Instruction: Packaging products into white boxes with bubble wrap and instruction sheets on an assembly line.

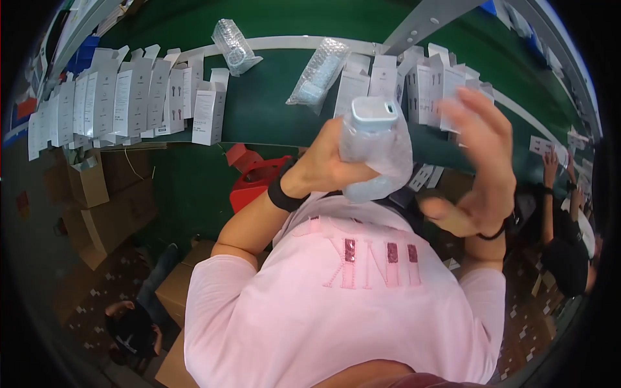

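My left hand (323,158), with a black band at the wrist, is closed round a white device (374,111) in front of my chest. The device has a pale blue rim and a small dark slot in its upper end. Clear bubble wrap (381,152) covers its lower part, and the upper end sticks out. To the right, apart from the device, my right hand (482,165) is raised and smeared by motion, its thumb and fingers spread with nothing between them. Beyond my hands, a bubble-wrapped item (318,74) lies on the green table (259,97).
Another bubble-wrapped item (234,48) lies farther back. White cartons with raised flaps (132,97) stand in a row at left, with more cartons (424,90) at right. A red plastic piece (255,184) and brown boxes (97,220) are below the table edge. A co-worker (566,239) stands right.
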### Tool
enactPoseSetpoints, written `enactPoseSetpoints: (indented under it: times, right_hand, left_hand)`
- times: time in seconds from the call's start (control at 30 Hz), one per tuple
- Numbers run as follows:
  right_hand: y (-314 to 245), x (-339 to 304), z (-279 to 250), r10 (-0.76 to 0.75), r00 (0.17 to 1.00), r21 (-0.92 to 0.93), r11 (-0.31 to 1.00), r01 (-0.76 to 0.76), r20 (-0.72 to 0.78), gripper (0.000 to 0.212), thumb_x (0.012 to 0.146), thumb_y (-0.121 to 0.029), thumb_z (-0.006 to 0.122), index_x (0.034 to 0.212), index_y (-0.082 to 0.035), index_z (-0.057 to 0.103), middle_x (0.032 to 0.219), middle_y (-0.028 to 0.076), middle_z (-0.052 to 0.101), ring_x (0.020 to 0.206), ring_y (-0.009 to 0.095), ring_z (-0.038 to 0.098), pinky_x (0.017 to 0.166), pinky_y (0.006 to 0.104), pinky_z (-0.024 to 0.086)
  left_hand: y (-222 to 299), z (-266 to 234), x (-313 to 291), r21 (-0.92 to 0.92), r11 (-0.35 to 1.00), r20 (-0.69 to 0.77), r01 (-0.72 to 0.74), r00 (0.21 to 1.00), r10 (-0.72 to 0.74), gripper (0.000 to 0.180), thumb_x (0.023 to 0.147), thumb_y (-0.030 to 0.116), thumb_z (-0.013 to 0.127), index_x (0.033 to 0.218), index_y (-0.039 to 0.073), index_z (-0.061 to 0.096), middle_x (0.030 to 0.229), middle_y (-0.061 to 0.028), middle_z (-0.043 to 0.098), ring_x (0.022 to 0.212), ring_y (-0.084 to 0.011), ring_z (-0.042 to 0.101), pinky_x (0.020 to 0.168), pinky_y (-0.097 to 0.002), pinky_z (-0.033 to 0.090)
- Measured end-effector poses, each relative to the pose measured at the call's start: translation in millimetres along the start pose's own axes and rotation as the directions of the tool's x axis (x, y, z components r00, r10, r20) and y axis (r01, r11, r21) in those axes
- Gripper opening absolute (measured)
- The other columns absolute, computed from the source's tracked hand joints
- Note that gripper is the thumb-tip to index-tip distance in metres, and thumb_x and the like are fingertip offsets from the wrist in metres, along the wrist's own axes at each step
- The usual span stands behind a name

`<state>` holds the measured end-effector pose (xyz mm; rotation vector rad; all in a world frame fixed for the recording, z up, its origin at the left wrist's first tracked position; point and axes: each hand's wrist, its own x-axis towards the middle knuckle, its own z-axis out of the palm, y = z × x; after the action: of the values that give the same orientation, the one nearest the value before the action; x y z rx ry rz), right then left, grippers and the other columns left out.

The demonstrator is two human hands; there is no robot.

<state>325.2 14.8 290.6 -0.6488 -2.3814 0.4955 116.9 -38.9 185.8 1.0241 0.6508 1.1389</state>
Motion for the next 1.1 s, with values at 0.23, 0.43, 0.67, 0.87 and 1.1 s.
enactPoseSetpoints:
  times: [0.23,0.43,0.67,0.87,1.1]
  right_hand:
    - [-33.2,41.8,58.7,-0.094,0.996,0.001,0.996,0.094,0.007,0.029,0.068,-0.01,0.077,0.095,-0.004,0.069,0.08,0.007,0.059,0.077,0.027,0.057,0.098,0.0564,0.044]
    - [-48.6,58.4,69.4,0.063,0.997,0.006,0.998,-0.063,-0.047,0.021,0.072,-0.006,0.075,0.089,0.0,0.066,0.079,0.009,0.058,0.078,0.028,0.057,0.096,0.0533,0.046]
    - [-45.5,47.6,88.4,0.244,0.952,0.009,0.969,-0.247,-0.185,0.029,0.075,0.002,0.077,0.102,0.003,0.066,0.088,0.013,0.062,0.081,0.027,0.061,0.088,0.0394,0.05]
    - [-33.3,36.0,97.8,0.266,0.949,0.057,0.964,-0.26,-0.17,0.029,0.081,0.001,0.073,0.108,0.003,0.062,0.101,0.016,0.063,0.092,0.027,0.061,0.091,0.0403,0.048]
    - [11.5,-22.2,140.6,0.69,0.706,0.948,0.094,-0.303,0.158,0.071,0.08,-0.041,0.075,0.128,0.003,0.048,0.131,0.025,0.053,0.12,0.035,0.054,0.109,0.0439,0.035]
  left_hand:
    - [9.9,-38.4,-22.9,-0.471,0.872,-0.003,0.132,0.988,-0.151,0.078,0.06,0.027,0.073,0.129,0.001,0.047,0.118,-0.0106,0.06,0.105,-0.0193,0.06,0.091,-0.0325,0.048]
    - [36.2,-49.7,-24.3,-0.37,0.922,-0.032,0.116,0.99,-0.137,0.065,0.069,0.018,0.073,0.127,0.0,0.05,0.113,-0.0085,0.062,0.1,-0.0185,0.061,0.088,-0.0305,0.048]
    - [77.5,-51.3,-6.5,0.859,0.504,-0.048,-0.086,0.968,0.246,0.062,0.069,0.009,0.074,0.125,-0.003,0.052,0.099,-0.0208,0.066,0.084,-0.0371,0.066,0.066,-0.0406,0.053]
    - [86.6,-50.7,2.1,0.925,0.379,-0.042,-0.018,0.988,0.151,0.064,0.071,0.012,0.073,0.127,-0.005,0.049,0.093,-0.0197,0.065,0.078,-0.0366,0.065,0.064,-0.0417,0.053]
    - [24.6,-31.1,6.8,0.318,0.893,0.18,0.32,0.904,-0.388,0.043,0.082,0.028,0.071,0.11,-0.004,0.062,0.092,-0.0197,0.068,0.078,-0.0292,0.065,0.075,-0.0385,0.052]
